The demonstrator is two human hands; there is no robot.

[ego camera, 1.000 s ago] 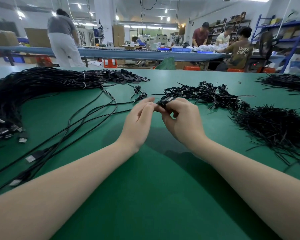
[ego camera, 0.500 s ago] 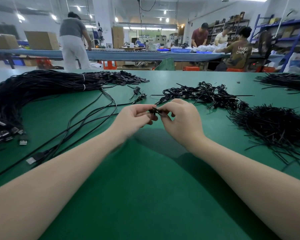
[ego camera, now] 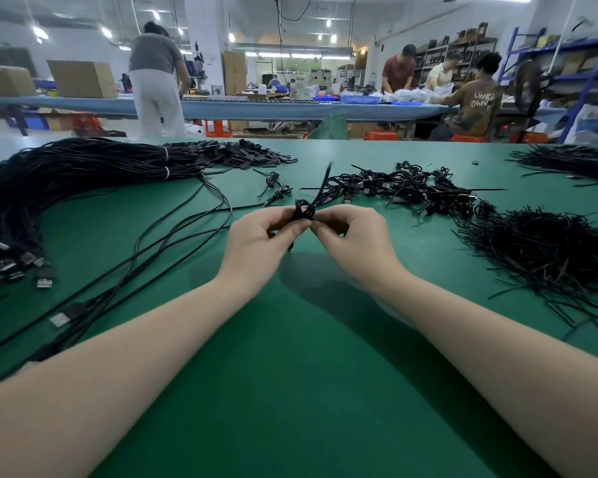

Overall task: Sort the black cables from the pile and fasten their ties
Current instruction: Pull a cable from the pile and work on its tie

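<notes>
Coiled black cable: held above the green table, pinched between left hand and right hand; tie tail sticks up. Finished coils pile behind; loose ties heap right; long cable bundle left

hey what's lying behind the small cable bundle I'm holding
Behind the small cable bundle, pinched by the left hand and right hand, lies a heap of tied cables on the green table. Its underside is hidden.

Bright ceiling lights glare overhead; soft shadows fall on the green table beneath the forearms. Wide-angle edges bend; the raised tie tip blurs.
</notes>
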